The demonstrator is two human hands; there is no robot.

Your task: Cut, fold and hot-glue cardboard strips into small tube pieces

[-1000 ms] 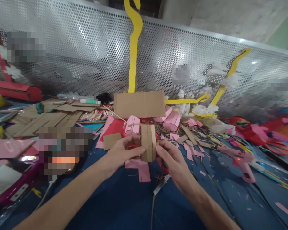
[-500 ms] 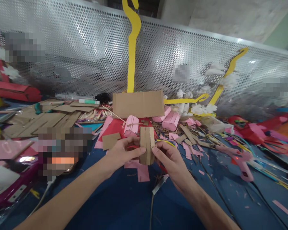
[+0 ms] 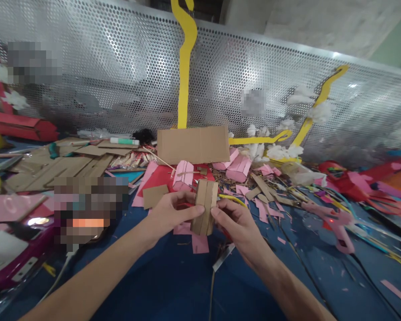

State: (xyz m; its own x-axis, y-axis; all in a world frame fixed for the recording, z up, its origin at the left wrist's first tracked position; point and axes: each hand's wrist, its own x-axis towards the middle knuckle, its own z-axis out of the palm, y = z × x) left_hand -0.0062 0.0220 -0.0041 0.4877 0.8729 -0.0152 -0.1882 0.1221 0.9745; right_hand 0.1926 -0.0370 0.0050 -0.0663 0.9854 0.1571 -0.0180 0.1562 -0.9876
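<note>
A small brown cardboard piece [image 3: 203, 209], creased lengthwise into narrow panels, is held up in front of me between both hands. My left hand [image 3: 175, 211] is closed on its left edge, the thumb lying on the near face. On the opposite edge, my right hand [image 3: 232, 218] pinches with thumb and fingers; some of the fingertips are hidden behind the cardboard. Just beyond it lie a pink folded paper shape [image 3: 183, 175] and a red sheet [image 3: 158, 178]. Under the hands is a pink paper scrap [image 3: 199, 244], and a metal blade-like strip [image 3: 223, 257] rests near my right wrist.
A pink glue gun [image 3: 334, 223] with a black cord lies at the right. Cardboard sheets [image 3: 67, 171] are piled at the left, near a purple device [image 3: 20, 254]. Behind stand a cardboard box [image 3: 194, 145], a yellow strip [image 3: 183, 84] and a perforated metal panel [image 3: 120, 67].
The cardboard piece has tilted slightly, its top leaning to the right, and its folded panels look flatter. Both hands keep their grip in nearly the same place.
</note>
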